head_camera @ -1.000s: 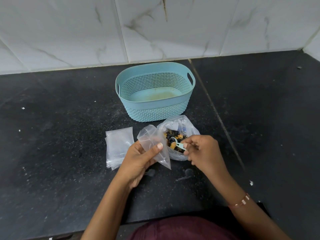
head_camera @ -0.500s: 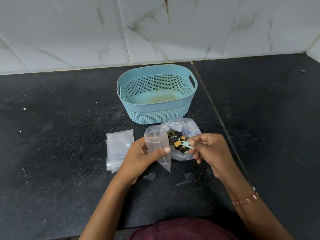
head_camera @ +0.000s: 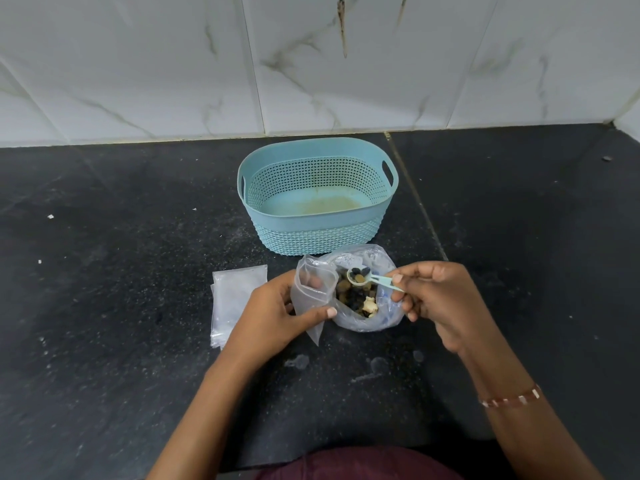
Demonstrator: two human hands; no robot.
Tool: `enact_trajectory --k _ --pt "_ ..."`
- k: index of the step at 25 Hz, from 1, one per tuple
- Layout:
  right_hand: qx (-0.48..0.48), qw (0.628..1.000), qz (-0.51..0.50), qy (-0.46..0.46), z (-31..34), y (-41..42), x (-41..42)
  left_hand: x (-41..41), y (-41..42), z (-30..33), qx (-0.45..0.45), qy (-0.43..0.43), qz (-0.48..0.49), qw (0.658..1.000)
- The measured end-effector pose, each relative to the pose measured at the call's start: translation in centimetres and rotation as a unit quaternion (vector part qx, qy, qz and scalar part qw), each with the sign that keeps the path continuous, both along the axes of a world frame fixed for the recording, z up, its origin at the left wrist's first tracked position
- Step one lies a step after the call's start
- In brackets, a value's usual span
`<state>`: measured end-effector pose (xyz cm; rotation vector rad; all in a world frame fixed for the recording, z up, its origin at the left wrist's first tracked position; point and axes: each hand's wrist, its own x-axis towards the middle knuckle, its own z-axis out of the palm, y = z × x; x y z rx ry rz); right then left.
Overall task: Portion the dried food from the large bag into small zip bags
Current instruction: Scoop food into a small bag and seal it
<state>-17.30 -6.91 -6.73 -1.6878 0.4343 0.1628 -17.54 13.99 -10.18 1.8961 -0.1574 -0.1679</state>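
The large clear bag (head_camera: pixel 388 317) sits open on the black counter, with dark, tan and pale dried pieces (head_camera: pixel 356 297) inside. My left hand (head_camera: pixel 273 317) holds a small zip bag (head_camera: pixel 311 289) upright just left of it, mouth open, thumb across its front. My right hand (head_camera: pixel 440 299) pinches the handle of a small pale green scoop (head_camera: pixel 372 279). The scoop's bowl holds a few dried pieces and hovers over the large bag, close to the small bag's mouth.
A pale blue perforated basket (head_camera: pixel 317 223) stands right behind the large bag, with nothing in it. A stack of flat clear zip bags (head_camera: pixel 233 299) lies to the left of my left hand. A white tiled wall (head_camera: pixel 311 64) borders the counter at the back.
The scoop has risen out of the dried pieces with a load and moved left toward the small bag. My left hand has tilted the small bag more upright.
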Motion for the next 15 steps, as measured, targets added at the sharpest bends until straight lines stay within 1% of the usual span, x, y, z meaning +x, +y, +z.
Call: enact_trajectory --k 3,5,8,9,10,11,12,13,14,15 --pt "0.006 1.000 -0.001 -0.013 0.9 0.0 0.1 0.2 0.0 -0.2 0.004 -0.005 0.002 1.000" --pt "0.012 0.999 0.004 -0.037 1.8 0.1 -0.1 0.3 0.0 -0.2 0.010 -0.008 0.002 1.000" --pt "0.024 0.994 0.018 -0.104 3.1 0.7 -0.8 0.4 -0.1 -0.3 0.023 -0.013 0.003 1.000" --pt "0.012 0.991 0.028 -0.133 3.4 1.3 -1.2 0.4 -0.2 -0.3 0.025 -0.016 0.004 1.000" --pt "-0.035 0.983 0.040 -0.173 3.3 2.0 -1.5 0.5 -0.2 -0.3 0.024 -0.018 0.006 1.000" --pt "-0.132 0.961 0.058 -0.237 3.1 2.8 -1.8 0.5 -0.3 -0.4 0.020 -0.020 0.007 1.000" --pt "-0.257 0.908 0.083 -0.319 2.5 3.5 -2.0 0.5 -0.3 -0.4 0.016 -0.021 0.008 1.000" --pt "-0.360 0.840 0.108 -0.393 1.7 4.0 -2.1 0.5 -0.4 -0.4 0.012 -0.021 0.008 1.000" --pt "-0.419 0.776 0.132 -0.452 0.9 4.2 -2.2 0.5 -0.4 -0.5 0.009 -0.022 0.008 1.000" --pt "-0.443 0.736 0.155 -0.487 0.3 4.1 -2.2 0.4 -0.4 -0.5 0.008 -0.025 0.010 1.000"
